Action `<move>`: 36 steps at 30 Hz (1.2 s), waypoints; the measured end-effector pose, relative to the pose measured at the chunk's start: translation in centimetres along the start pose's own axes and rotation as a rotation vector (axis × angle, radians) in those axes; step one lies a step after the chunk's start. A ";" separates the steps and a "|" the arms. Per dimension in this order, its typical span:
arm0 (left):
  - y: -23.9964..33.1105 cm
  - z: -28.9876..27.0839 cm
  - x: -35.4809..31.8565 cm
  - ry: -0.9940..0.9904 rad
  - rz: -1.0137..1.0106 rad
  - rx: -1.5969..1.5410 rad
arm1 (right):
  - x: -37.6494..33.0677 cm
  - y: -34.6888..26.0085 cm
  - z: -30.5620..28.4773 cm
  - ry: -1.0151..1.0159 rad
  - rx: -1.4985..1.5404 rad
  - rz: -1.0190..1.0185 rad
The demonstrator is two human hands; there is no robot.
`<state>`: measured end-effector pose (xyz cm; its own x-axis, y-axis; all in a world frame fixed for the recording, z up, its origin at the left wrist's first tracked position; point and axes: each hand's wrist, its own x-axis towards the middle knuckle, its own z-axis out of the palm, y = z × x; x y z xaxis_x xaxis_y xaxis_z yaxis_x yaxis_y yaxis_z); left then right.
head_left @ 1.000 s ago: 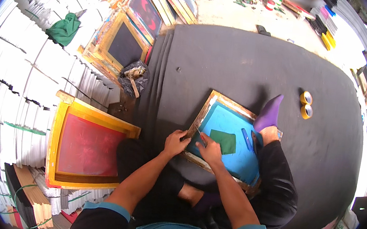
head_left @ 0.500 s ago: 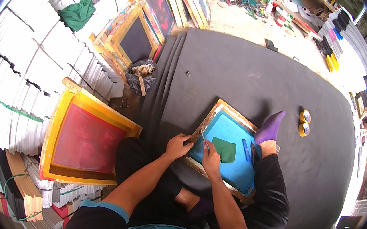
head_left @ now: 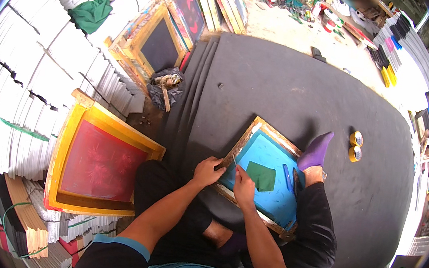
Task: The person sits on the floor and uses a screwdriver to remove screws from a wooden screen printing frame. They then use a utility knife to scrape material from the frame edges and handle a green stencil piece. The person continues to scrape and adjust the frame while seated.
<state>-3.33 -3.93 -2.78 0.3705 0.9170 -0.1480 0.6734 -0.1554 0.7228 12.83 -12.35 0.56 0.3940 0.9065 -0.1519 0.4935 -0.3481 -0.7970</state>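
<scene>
A wooden screen-printing frame (head_left: 276, 131) with blue mesh (head_left: 276, 202) lies tilted across my lap. My left hand (head_left: 207, 172) is closed on its left wooden edge. Over the mesh beside that edge, my right hand (head_left: 244, 187) grips a thin tool with a slim metal tip (head_left: 234, 160); the fingers hide its handle, so I cannot make out its kind. The tip points at the frame's inner left side. On the mesh are a green piece of cloth (head_left: 260, 177), a blue slim-handled tool (head_left: 287, 177) and a dark object (head_left: 296, 181) next to it. My purple-socked foot (head_left: 316, 152) rests at the frame's right corner.
A broad stack of black sheets (head_left: 283, 78) lies under me. Two yellow tape rolls (head_left: 355, 145) sit to the right. At left leans a yellow frame with red mesh (head_left: 101, 164), beside tall stacks of white sheets (head_left: 15, 87). More frames (head_left: 158, 44) stand at the back.
My right hand has shifted slightly left and down, and the tool is held at a somewhat different angle. The left hand keeps its place on the frame.
</scene>
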 end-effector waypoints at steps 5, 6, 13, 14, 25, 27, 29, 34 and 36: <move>0.4 -0.3 -0.1 -0.030 0.014 0.031 | 0.6 0.6 0.1 -0.004 -0.071 -0.060; 0.4 -0.2 -0.1 -0.030 0.017 0.041 | 0.8 0.7 0.1 -0.015 -0.072 -0.029; -0.1 0.2 0.0 -0.023 0.016 0.033 | 1.9 3.5 -0.2 -0.069 0.147 -0.062; -0.2 -0.1 0.0 -0.029 0.004 0.027 | 1.6 2.4 -0.7 -0.071 0.100 -0.074; 0.3 -0.4 0.2 -0.035 -0.015 -0.031 | 0.9 1.3 -1.2 -0.066 0.024 -0.083; -0.1 -0.3 0.1 -0.026 -0.007 -0.034 | 0.4 0.9 -1.2 -0.071 0.018 -0.064; -0.1 -0.2 0.1 -0.024 -0.013 -0.023 | 0.4 0.3 -1.3 -0.076 0.000 -0.047; 0.3 -0.5 0.2 -0.034 -0.021 -0.023 | 0.5 0.1 -1.1 -0.033 0.024 -0.062; 0.1 -0.3 0.1 -0.025 -0.017 -0.002 | 0.5 -0.1 -1.2 -0.035 0.011 -0.030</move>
<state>-3.39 -3.71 -2.49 0.3747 0.9101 -0.1768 0.6783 -0.1391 0.7215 13.91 -12.13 1.29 0.3516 0.9244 -0.1480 0.4961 -0.3180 -0.8079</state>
